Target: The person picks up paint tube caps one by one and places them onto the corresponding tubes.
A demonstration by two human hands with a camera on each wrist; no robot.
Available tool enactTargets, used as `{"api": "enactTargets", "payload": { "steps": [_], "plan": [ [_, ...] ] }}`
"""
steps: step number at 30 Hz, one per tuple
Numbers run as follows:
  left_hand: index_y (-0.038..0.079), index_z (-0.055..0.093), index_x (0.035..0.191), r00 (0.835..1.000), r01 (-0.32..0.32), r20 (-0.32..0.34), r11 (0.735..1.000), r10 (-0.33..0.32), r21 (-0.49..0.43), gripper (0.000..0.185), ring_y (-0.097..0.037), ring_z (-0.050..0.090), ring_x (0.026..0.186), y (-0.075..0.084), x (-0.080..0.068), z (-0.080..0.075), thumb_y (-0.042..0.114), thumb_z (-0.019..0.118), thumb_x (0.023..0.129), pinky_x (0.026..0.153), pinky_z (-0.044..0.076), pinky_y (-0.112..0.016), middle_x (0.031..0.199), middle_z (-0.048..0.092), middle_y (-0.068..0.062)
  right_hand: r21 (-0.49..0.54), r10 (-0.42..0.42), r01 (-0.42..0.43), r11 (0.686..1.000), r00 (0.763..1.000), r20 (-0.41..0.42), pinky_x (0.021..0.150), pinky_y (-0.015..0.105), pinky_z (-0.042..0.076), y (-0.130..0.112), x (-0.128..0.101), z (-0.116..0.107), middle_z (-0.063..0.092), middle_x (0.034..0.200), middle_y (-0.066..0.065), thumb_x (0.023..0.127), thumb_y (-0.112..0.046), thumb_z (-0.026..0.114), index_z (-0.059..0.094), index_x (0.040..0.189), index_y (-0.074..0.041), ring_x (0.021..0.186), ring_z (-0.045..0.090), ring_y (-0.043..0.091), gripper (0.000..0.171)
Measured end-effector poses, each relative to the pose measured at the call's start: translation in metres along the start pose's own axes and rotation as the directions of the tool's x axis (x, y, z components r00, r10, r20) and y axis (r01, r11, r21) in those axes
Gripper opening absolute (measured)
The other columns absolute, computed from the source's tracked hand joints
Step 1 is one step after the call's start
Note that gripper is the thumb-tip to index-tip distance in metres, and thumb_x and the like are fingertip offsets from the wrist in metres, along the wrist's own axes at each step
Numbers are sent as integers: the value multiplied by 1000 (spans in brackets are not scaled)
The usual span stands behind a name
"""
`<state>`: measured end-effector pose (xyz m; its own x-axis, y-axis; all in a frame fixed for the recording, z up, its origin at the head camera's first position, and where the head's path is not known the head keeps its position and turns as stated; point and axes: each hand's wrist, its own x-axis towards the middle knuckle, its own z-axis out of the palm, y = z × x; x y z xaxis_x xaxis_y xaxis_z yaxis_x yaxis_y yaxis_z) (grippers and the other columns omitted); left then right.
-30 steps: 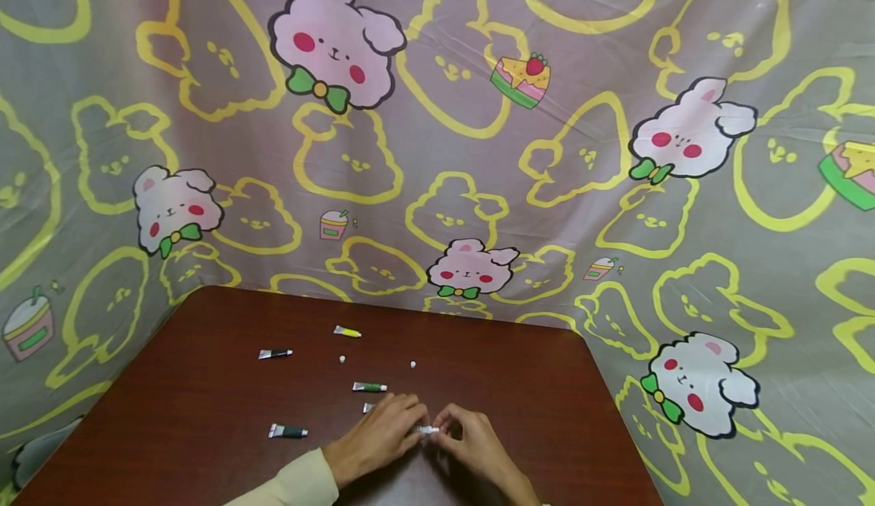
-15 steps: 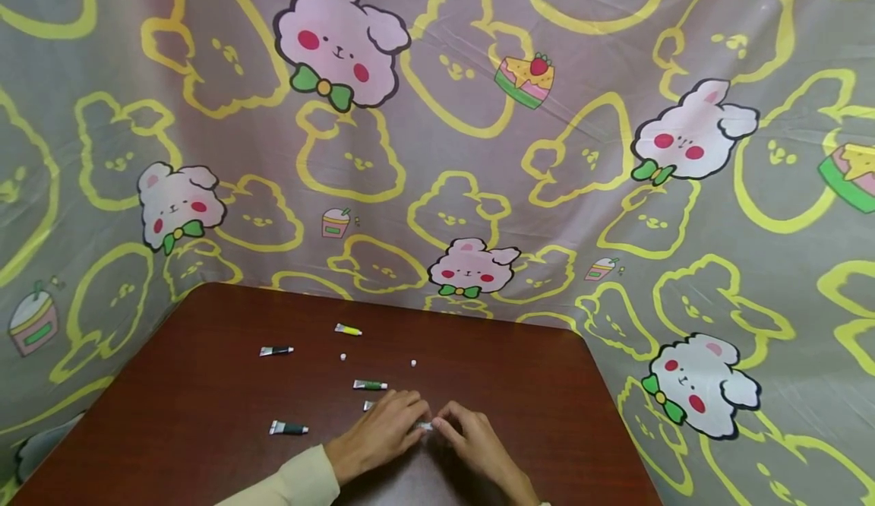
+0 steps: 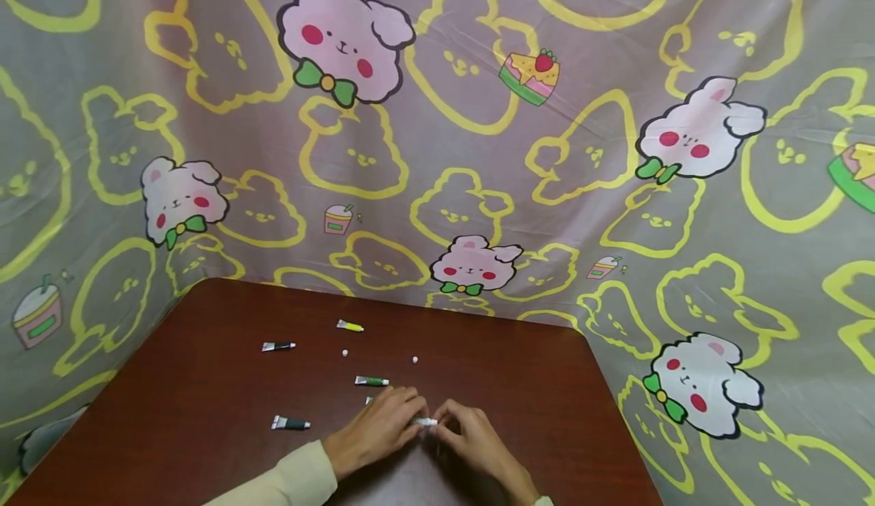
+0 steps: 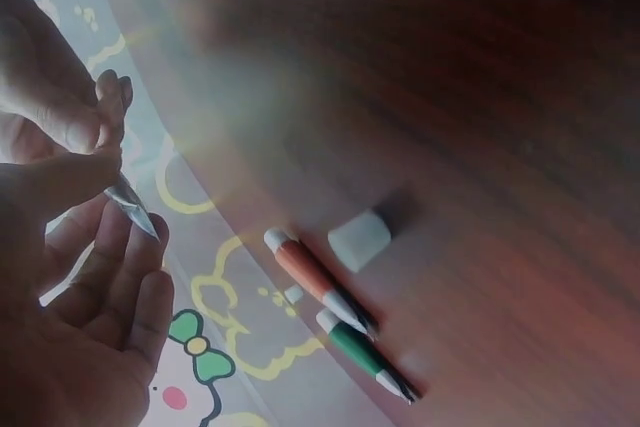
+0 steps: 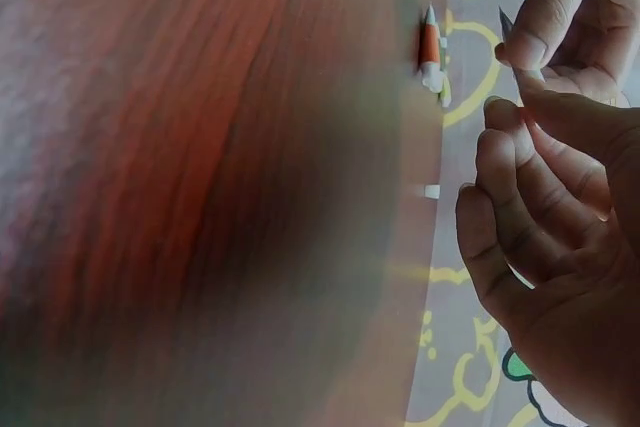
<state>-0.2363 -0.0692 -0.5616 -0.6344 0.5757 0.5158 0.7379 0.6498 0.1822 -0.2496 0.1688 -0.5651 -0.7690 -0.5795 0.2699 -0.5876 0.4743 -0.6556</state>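
Both hands meet at the near edge of the brown table [image 3: 205, 415]. My left hand [image 3: 412, 424] and right hand [image 3: 441, 425] pinch a small paint tube [image 3: 425, 421] between their fingertips, its white end showing between them. In the left wrist view the tube's crimped silver end [image 4: 131, 209] sticks out between the left fingers [image 4: 120, 287]. The right wrist view shows the right hand's curled fingers [image 5: 530, 207] below the left hand's thumb [image 5: 545, 22].
More small tubes lie on the table: yellow [image 3: 349, 327], black [image 3: 277, 346], green [image 3: 371, 381], dark green [image 3: 290, 423]. An orange tube [image 4: 315, 282] lies by the left hand. Two loose white caps [image 3: 345, 353] [image 3: 415, 358] sit nearby. A cartoon-print cloth [image 3: 478, 149] hangs behind.
The hands stay together on the tube with only small finger shifts; its white end shows a little more than half a second ago. The head view has drifted slightly.
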Motion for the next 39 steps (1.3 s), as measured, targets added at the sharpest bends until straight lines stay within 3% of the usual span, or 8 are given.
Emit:
{"api": "enactTargets", "payload": {
  "steps": [4,8,16,24,28,35,39],
  "plan": [
    [20,71,100,1000,7,13,1000,-7,-18,16,-8,62,90,-4,2,-4,24,85,96,84,55,-31,97,66,8,-17,55,-54,998,998,23,71,20,54,-2,5,1,77,87,-4,107,-29,70,75,99,-15,78,63,-3,17],
    [20,71,101,999,20,36,999,-18,-47,14,-6,61,90,-6,3,-9,23,84,97,84,55,-30,98,66,8,-37,61,-61,997,998,14,67,19,51,-3,8,4,72,79,-1,110,-31,66,75,95,-13,71,57,-6,25],
    [19,72,100,1000,2,-5,1000,-2,-26,17,-6,62,89,-8,4,-9,21,87,93,84,54,-30,97,67,8,4,65,-65,998,997,-35,67,20,52,-3,10,7,76,85,6,110,-27,67,69,108,-16,71,63,3,11],
    [20,71,99,1000,-2,1,1000,2,-24,18,-5,61,88,-10,4,-8,22,87,93,83,53,-28,96,66,8,-9,-31,30,1000,998,-62,67,29,59,0,10,3,77,88,-1,102,-18,78,71,100,-14,78,67,2,8],
    [20,70,99,1000,-15,6,1000,15,-18,18,-6,61,88,-12,4,-9,24,87,94,82,52,-28,96,65,9,-45,-31,30,999,999,-41,70,35,61,1,13,1,77,89,-5,104,-23,75,73,98,-16,79,66,0,10],
    [19,70,99,999,-36,-3,999,36,-13,19,-8,63,90,-15,4,-12,22,88,92,82,52,-31,97,65,8,-94,-35,32,995,999,-25,70,33,59,0,17,3,75,87,-9,106,-26,73,75,96,-19,79,59,-4,12],
    [19,69,98,998,-57,-19,998,58,13,22,-9,63,88,-18,3,-13,22,89,90,79,50,-29,96,65,8,-106,-62,61,992,998,-14,68,24,53,0,20,4,70,83,-10,106,-23,72,73,94,-18,76,56,-4,13]
  ]
}}
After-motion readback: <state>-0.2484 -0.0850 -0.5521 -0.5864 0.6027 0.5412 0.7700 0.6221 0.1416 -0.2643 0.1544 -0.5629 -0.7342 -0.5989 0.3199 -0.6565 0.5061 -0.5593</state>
